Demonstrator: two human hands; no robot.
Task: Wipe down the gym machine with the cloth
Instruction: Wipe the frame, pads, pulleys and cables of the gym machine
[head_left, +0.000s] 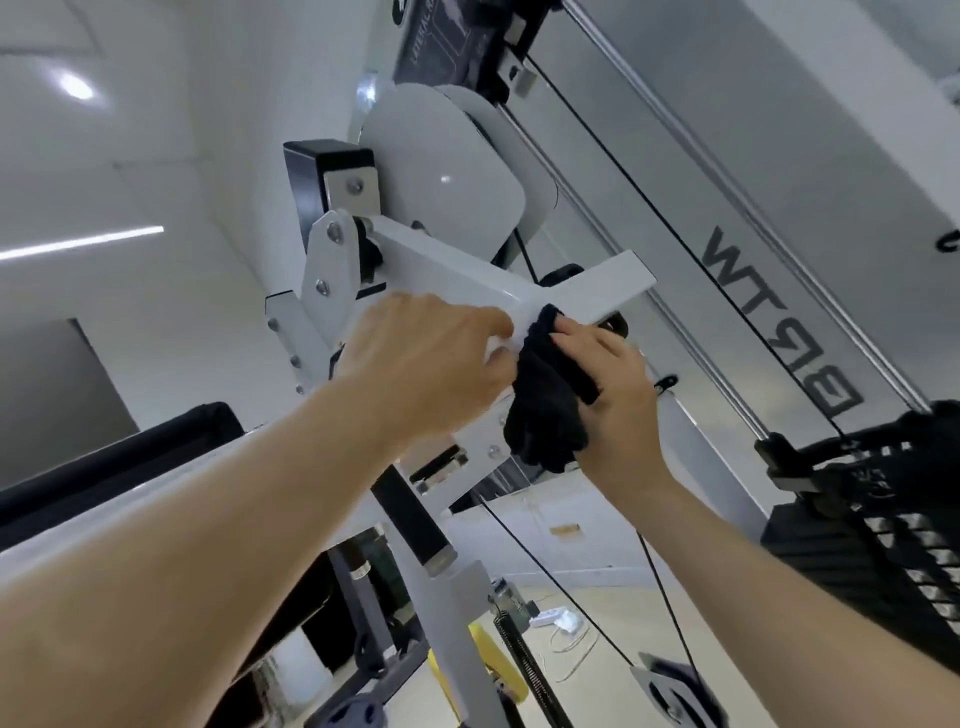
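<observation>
Black cloth (545, 410) sits bunched against the white bar (457, 265) of the machine (332, 291), at the spot where the bar meets a cross-piece (608, 291). The right hand (618, 395) holds it there, fingers (576, 348) curled over the top of the wad, and most of the cloth hangs below the bar. Just left of the cloth, the left hand (431, 358) grips the same bar, fingers wrapped round it. Above the bar is a rounded white cover (441, 171). Right of the bar run black cables (649, 202), with a weight stack (883, 545) lower right. A black handle (410, 514) hangs below the bar.
</observation>
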